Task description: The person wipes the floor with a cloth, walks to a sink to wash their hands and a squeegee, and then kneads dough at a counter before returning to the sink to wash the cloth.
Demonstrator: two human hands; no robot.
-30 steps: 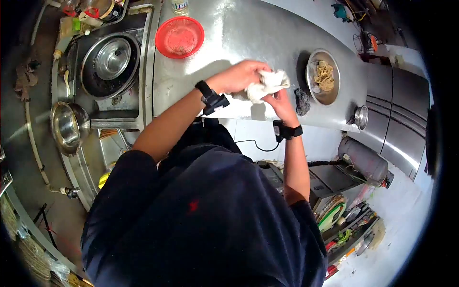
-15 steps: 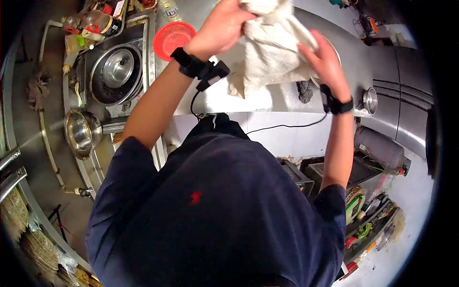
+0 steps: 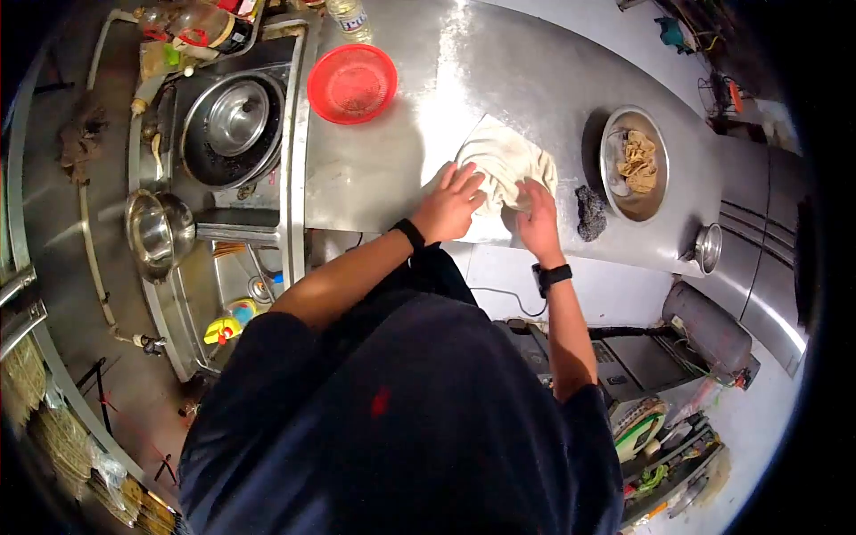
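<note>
A cream-white cloth (image 3: 504, 160) lies bunched and wrinkled on the steel table (image 3: 392, 178). My left hand (image 3: 448, 205) is open, its spread fingertips at the cloth's left edge. At the cloth's lower right is my right hand (image 3: 539, 227), with fingers extended and apart; whether they press on it is hard to tell. A dark grey steel wool scrubber (image 3: 589, 214) lies just right of my right hand. Farther right stands a metal bowl (image 3: 661, 183) holding crumpled tan pieces whose kind I cannot make out.
A red plastic colander (image 3: 352, 84) sits at the table's left, near a clear bottle (image 3: 349, 20). Left of the table is a sink with nested metal bowls (image 3: 238, 119). A small metal bowl (image 3: 708, 249) stands at the right edge. A gas cylinder (image 3: 709, 325) lies below.
Both hands have come down toward my body, and the raised cloth now lies on the table, let go. The metal bowl at right, mostly hidden before, now shows fully.
</note>
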